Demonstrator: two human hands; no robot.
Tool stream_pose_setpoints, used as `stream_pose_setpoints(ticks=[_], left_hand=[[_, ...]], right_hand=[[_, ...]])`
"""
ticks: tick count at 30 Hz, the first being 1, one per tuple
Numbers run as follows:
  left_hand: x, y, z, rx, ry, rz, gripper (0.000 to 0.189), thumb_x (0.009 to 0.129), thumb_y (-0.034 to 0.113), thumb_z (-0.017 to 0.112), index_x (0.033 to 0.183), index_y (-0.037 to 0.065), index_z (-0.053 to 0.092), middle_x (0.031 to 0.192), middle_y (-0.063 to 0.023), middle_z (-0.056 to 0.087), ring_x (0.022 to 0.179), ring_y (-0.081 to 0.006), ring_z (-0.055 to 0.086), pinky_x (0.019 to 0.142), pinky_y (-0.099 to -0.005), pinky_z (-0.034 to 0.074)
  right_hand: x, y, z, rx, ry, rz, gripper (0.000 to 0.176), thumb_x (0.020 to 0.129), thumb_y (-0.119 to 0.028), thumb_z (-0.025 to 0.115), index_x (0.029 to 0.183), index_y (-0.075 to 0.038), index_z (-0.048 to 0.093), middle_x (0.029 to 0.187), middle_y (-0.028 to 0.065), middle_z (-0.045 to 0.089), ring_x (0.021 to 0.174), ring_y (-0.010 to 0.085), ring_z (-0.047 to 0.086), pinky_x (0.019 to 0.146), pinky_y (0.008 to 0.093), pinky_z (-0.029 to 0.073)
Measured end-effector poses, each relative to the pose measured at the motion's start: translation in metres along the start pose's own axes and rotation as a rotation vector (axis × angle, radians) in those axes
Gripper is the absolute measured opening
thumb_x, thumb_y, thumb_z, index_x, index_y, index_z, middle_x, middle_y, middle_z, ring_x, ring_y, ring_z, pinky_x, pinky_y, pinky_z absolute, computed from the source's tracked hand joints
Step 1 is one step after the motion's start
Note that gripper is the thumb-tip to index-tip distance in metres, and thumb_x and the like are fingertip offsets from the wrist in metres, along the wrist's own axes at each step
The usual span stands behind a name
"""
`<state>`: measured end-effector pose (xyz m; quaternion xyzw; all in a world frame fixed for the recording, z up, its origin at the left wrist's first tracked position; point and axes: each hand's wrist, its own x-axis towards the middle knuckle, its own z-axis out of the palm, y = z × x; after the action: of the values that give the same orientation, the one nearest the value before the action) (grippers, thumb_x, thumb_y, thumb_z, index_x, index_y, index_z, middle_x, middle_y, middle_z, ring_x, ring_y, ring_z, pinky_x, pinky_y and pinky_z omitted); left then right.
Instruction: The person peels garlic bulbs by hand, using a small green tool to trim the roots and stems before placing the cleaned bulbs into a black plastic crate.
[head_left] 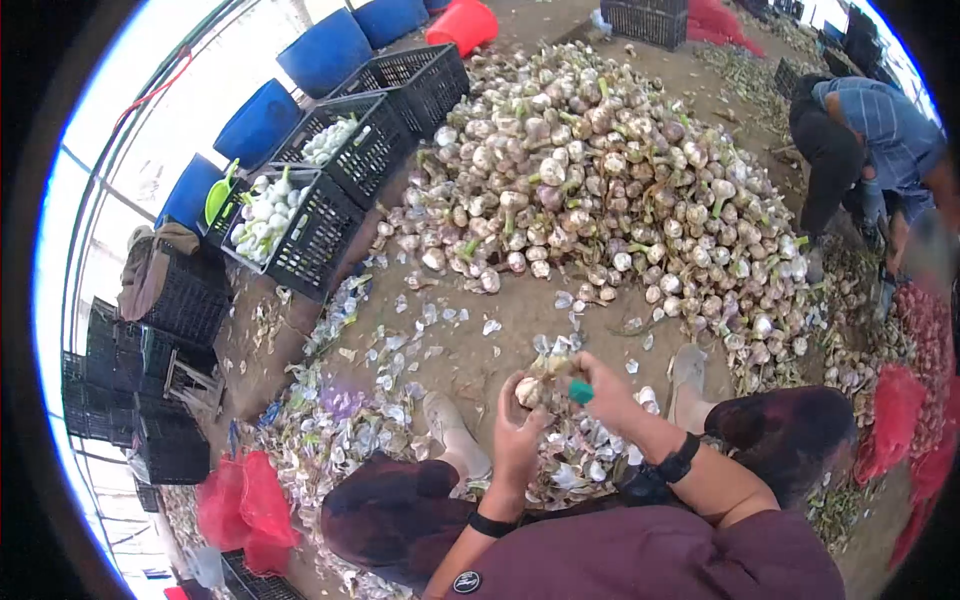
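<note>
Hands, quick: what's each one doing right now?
Left hand: closed, holding a garlic bulb.
Right hand: curled beside the bulb; whether it grips the green item there cannot be told.

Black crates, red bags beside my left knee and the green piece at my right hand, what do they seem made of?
Black crates: most likely moulded plastic, fairly dull, judging by the stiff, regularly slotted walls. Red bags: probably plastic netting, given the limp folds and thin look. Green piece at the right hand: perhaps plastic, evenly coloured, but too small to tell.
</note>
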<state>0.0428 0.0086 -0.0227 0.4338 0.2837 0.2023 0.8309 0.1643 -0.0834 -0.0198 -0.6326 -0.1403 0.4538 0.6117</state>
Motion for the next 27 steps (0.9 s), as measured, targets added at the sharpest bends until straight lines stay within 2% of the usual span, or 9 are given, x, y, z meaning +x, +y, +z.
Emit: stream_pose_setpoints(ticks=[1,6,9,12,14,18,20,23,27], left_hand=[[-0.004,0.003,0.002,0.056,-0.026,0.061,0.059,0.080,-0.002,0.056,0.131,0.000,0.029,0.115,-0.0097,0.048,0.102,-0.0161,0.051,0.084,-0.0278,0.044],[-0.016,0.003,-0.009,0.338,-0.063,0.318,0.054,0.078,-0.009,0.049,0.129,-0.001,0.034,0.119,-0.0074,0.046,0.105,-0.0133,0.049,0.085,-0.0246,0.042],[-0.029,0.015,-0.008,0.199,-0.048,0.219,0.054,0.078,-0.009,0.050,0.129,-0.001,0.035,0.117,-0.0066,0.047,0.104,-0.0127,0.049,0.083,-0.0231,0.043],[-0.038,0.025,-0.007,0.157,-0.035,0.146,0.053,0.078,-0.012,0.050,0.129,-0.004,0.034,0.119,-0.0107,0.047,0.109,-0.0169,0.048,0.093,-0.0275,0.039],[-0.038,0.023,-0.008,0.157,-0.047,0.174,0.053,0.079,-0.010,0.051,0.129,-0.003,0.035,0.116,-0.0080,0.049,0.104,-0.0137,0.050,0.085,-0.0245,0.043],[-0.042,0.037,-0.007,0.081,-0.095,0.014,0.052,0.080,-0.007,0.053,0.129,-0.005,0.035,0.118,-0.0103,0.049,0.106,-0.0141,0.049,0.089,-0.0260,0.042],[-0.040,0.034,-0.009,0.037,-0.111,-0.001,0.048,0.083,-0.003,0.052,0.129,-0.002,0.037,0.114,-0.0090,0.052,0.101,-0.0137,0.052,0.084,-0.0252,0.046],[-0.041,0.034,-0.004,-0.110,-0.118,-0.046,0.042,0.087,0.004,0.051,0.128,0.000,0.039,0.113,-0.0084,0.053,0.097,-0.0148,0.055,0.082,-0.0253,0.048],[-0.039,0.032,-0.008,-0.218,-0.144,-0.052,0.037,0.092,0.014,0.048,0.126,0.001,0.041,0.113,-0.0093,0.054,0.098,-0.0179,0.056,0.083,-0.0277,0.048]], right_hand=[[-0.006,-0.005,0.011,0.120,-0.038,0.072,0.021,0.087,-0.024,0.057,0.094,-0.006,0.050,0.082,0.0013,0.054,0.071,0.0076,0.048,0.062,0.0229,0.040],[-0.011,0.005,0.031,-0.111,-0.022,-0.130,0.019,0.084,-0.018,0.061,0.092,-0.002,0.057,0.079,0.0032,0.058,0.072,0.0095,0.050,0.063,0.0283,0.043],[-0.018,-0.013,0.036,-0.254,-0.056,-0.157,0.019,0.085,-0.021,0.060,0.089,-0.003,0.054,0.076,0.0021,0.056,0.070,0.0087,0.048,0.063,0.0277,0.042],[-0.028,-0.022,0.038,-0.348,-0.041,-0.278,0.021,0.084,-0.020,0.060,0.091,-0.001,0.056,0.072,0.0057,0.058,0.068,0.0108,0.050,0.061,0.0297,0.042],[-0.027,-0.020,0.034,-0.424,-0.040,-0.298,0.020,0.084,-0.020,0.060,0.090,-0.002,0.055,0.070,0.0048,0.057,0.066,0.0108,0.049,0.060,0.0295,0.042],[-0.039,-0.044,0.026,-0.308,-0.195,-0.191,0.020,0.085,-0.021,0.059,0.091,-0.002,0.056,0.068,0.0032,0.056,0.064,0.0108,0.048,0.058,0.0287,0.041],[-0.041,-0.051,0.020,-0.239,-0.270,-0.055,0.022,0.086,-0.022,0.058,0.093,-0.002,0.057,0.069,0.0036,0.056,0.063,0.0109,0.048,0.058,0.0285,0.042],[-0.029,-0.027,0.016,-0.238,-0.195,-0.243,0.024,0.086,-0.023,0.058,0.095,-0.001,0.058,0.070,0.0045,0.058,0.063,0.0098,0.048,0.057,0.0272,0.041],[-0.038,-0.039,0.021,-0.420,-0.117,-0.271,0.023,0.086,-0.020,0.056,0.095,0.001,0.059,0.073,0.0034,0.058,0.064,0.0087,0.047,0.057,0.0264,0.041]])
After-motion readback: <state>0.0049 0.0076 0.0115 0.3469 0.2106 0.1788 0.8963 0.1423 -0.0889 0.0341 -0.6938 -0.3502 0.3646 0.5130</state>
